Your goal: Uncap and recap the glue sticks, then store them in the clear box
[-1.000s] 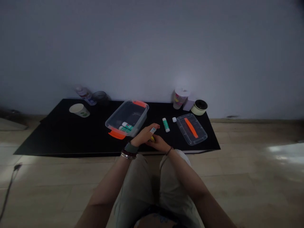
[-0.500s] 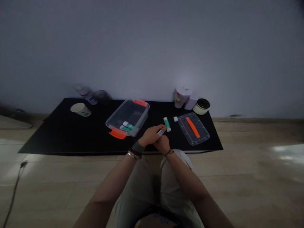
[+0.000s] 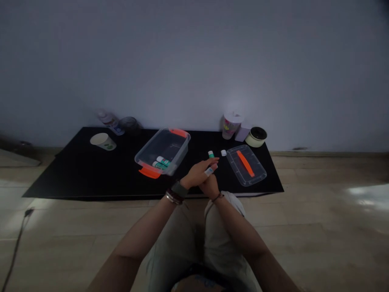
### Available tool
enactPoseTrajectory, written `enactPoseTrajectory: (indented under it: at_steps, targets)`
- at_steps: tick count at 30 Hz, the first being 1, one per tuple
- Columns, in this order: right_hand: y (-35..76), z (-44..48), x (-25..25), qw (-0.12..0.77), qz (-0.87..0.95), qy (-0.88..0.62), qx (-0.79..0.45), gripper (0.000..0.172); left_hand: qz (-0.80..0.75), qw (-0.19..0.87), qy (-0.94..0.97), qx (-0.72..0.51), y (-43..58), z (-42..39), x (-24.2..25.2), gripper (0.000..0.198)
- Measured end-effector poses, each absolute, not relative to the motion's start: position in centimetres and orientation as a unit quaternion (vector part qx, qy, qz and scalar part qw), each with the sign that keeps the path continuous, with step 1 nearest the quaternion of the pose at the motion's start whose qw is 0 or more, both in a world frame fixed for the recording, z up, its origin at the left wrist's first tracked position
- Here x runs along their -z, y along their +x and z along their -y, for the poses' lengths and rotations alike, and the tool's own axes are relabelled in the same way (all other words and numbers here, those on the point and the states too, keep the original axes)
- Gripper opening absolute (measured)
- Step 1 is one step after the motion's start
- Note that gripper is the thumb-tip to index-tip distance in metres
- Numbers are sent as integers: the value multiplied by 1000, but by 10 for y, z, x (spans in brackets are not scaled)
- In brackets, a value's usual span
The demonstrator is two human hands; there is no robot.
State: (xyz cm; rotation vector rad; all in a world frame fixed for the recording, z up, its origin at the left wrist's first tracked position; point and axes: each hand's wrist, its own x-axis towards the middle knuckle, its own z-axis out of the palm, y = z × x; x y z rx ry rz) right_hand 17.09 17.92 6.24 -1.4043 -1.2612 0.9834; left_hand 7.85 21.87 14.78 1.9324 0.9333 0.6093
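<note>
My left hand (image 3: 197, 174) reaches over the black table with its fingers stretched out. A pale wrap, perhaps a bandage, circles one of its fingers. Beneath the fingertips a green and white glue stick (image 3: 211, 154) lies on the table, its lower part covered by the hand. My right hand (image 3: 210, 186) is against the underside of my left hand near the table's front edge; its fingers are hidden. A small white cap (image 3: 223, 153) lies right of the glue stick. Two more glue sticks (image 3: 163, 161) lie in the clear plastic box (image 3: 145, 152) with orange clips.
A clear lid (image 3: 258, 172) with an orange handle lies on the right of the table (image 3: 91, 178). Behind it stand a lidded cup (image 3: 231, 125), a pale box (image 3: 243, 132) and a cream pot (image 3: 256, 138). At left are a tipped paper cup (image 3: 103, 141), a bottle (image 3: 112, 121) and a dark jar (image 3: 129, 124).
My left hand has moved slightly right, its fingers now stretched out over the glue stick and covering its lower part. My right hand has shifted a little right with it.
</note>
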Motion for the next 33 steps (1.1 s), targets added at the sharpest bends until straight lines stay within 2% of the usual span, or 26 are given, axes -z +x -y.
enactPoseTrajectory:
  at_steps: [3,6,10,18,24,28,33]
  targets:
    - [173,-185,-68,442,548,-592,-393,24,-373,509,679,-375,76,-220,-142,43]
    - [171,-191,-69,466,506,-586,-428,28,-415,507,616,-437,73,-216,-134,39]
    - [167,-193,-66,508,483,-531,-477,29,-446,501,632,-388,71,-205,-126,39]
    - [163,-189,-63,501,459,-467,-565,33,-438,500,663,-344,66,-202,-130,32]
    - [166,-186,-62,442,445,-451,-635,41,-416,555,644,-323,58,-201,-133,37]
    - [167,-184,-68,431,443,-424,-662,52,-420,551,638,-337,58,-200,-130,37]
    - [164,-188,-72,433,446,-456,-637,55,-423,514,642,-381,59,-201,-123,37]
